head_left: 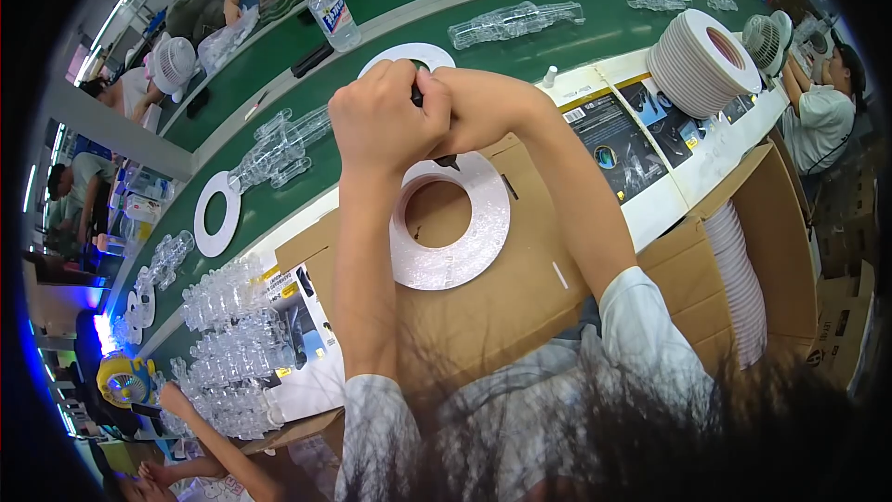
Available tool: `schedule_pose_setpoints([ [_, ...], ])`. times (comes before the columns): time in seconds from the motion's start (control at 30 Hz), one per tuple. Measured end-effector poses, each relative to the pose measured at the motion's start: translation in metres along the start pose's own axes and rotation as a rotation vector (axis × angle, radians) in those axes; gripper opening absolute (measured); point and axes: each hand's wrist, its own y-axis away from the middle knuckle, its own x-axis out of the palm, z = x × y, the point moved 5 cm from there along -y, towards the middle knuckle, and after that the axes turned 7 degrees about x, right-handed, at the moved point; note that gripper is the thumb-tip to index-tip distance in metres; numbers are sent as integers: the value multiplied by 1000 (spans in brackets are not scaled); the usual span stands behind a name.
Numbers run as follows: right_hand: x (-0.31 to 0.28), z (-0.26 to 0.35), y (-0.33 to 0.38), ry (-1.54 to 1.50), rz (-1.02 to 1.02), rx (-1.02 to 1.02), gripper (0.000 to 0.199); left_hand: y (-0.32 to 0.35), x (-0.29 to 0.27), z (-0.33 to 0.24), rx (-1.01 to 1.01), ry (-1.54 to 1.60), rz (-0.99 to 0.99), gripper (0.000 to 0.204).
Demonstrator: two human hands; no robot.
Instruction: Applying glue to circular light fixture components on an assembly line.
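Observation:
My left hand and my right hand are pressed together, both closed round a black pointed tool. Only its dark tip below my right hand and a bit of black between my fingers show, so its exact kind is hidden. Just beneath them, a flat white ring lies on brown cardboard. Its far edge is partly covered by my hands. Another white ring lies behind my hands on the green conveyor belt.
On the green belt are clear plastic parts, a bottle and a white ring. Stacked rings stand at right, above an open carton of more rings. Clear parts crowd the left, near a co-worker's arm.

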Motion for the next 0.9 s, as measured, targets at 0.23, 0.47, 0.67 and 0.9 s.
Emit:
schedule_pose_setpoints([
  [0.23,2,-8,-2,-46,0,-14,21,2,5,0,-11,-18,21,21],
  [0.47,2,-4,-2,-7,31,48,22,4,4,0,-50,17,55,20],
  [0.67,3,-8,-4,41,75,51,24,5,7,3,-14,-25,61,22],
  [0.9,-1,-2,4,0,69,76,25,-2,-1,-7,-69,22,19,22],
])
